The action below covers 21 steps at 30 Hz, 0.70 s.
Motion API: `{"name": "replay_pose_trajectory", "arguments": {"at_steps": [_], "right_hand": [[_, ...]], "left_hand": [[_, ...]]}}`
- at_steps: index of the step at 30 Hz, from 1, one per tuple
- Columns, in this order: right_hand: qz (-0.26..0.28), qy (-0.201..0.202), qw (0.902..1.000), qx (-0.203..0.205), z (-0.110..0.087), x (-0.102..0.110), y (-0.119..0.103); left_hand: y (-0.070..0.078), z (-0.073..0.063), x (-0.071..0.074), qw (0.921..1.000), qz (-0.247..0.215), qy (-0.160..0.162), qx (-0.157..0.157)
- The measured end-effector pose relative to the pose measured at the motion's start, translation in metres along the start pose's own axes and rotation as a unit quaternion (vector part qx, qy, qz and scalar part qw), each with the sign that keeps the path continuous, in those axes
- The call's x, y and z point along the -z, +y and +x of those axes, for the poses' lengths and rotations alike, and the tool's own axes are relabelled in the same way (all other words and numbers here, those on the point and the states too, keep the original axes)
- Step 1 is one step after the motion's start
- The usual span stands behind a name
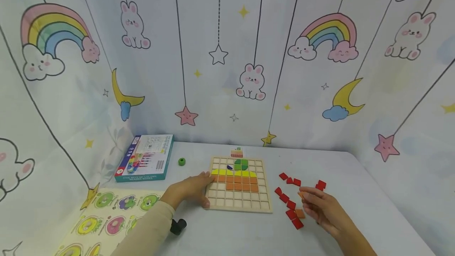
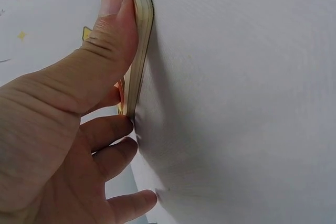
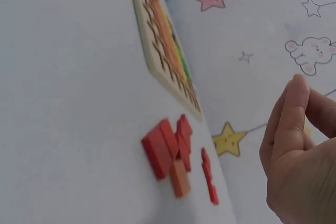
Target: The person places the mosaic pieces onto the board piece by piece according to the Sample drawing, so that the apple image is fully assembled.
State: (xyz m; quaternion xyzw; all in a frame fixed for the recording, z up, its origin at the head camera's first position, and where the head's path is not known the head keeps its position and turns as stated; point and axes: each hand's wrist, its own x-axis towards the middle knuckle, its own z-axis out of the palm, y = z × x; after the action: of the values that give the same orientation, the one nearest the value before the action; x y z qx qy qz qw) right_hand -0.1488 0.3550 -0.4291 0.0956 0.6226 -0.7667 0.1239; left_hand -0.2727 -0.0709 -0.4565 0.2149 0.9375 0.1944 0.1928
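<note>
Nearest the camera is my cream long sleeve [image 1: 149,228], leading to my left hand [image 1: 192,188], its fingers spread along the left edge of the squarish, pale wooden grid board [image 1: 238,209], thumb at the near corner. My right hand [image 1: 325,210] pinches a small orange tile [image 1: 301,195], probably wood, in its fingertips, right of the board and among scattered flat red tiles [image 1: 291,205], near a square orange block [image 1: 300,213] on the white table [image 1: 227,232]. I'd judge the pinched tile light, stiff and smooth, hardly fragile but apt to slip; opposite edges should give the surest hold. Its visible part points away from my palm, towards the board; my fingers cover the rest, so I can't tell its long axis. The board's coloured bands run left to right.
</note>
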Motion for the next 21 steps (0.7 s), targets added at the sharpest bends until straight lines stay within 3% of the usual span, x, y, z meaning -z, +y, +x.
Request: {"name": "replay_pose_trajectory", "arguments": {"at_steps": [2,4,10,14,16,19,21], "right_hand": [[0.062,-0.01,0.9979,0.013,0.009,-0.012,-0.004],[0.083,-0.013,0.9962,0.021,0.02,-0.027,-0.006],[0.041,0.009,0.999,0.012,0.065,-0.087,0.001],[-0.033,-0.017,0.9992,0.018,0.092,-0.125,0.015],[-0.091,-0.039,0.9948,0.026,0.104,-0.142,0.022],[-0.191,-0.059,0.9788,0.045,0.119,-0.164,0.031],[-0.268,-0.056,0.96,0.061,0.125,-0.175,0.037]], "left_hand": [[0.0,0.0,-0.001,1.0,0.003,0.001,0.001],[0.0,0.0,-0.003,1.0,0.007,0.002,0.003],[0.0,0.0,-0.004,1.0,-0.001,-0.001,0.007],[0.001,0.0,-0.004,1.0,-0.002,-0.009,0.003],[0.001,0.0,-0.004,0.9999,0.005,-0.008,0.004],[0.001,0.0,-0.003,0.9999,0.015,-0.003,0.008],[0.002,0.0,-0.001,0.9998,0.02,-0.001,0.008]]}}
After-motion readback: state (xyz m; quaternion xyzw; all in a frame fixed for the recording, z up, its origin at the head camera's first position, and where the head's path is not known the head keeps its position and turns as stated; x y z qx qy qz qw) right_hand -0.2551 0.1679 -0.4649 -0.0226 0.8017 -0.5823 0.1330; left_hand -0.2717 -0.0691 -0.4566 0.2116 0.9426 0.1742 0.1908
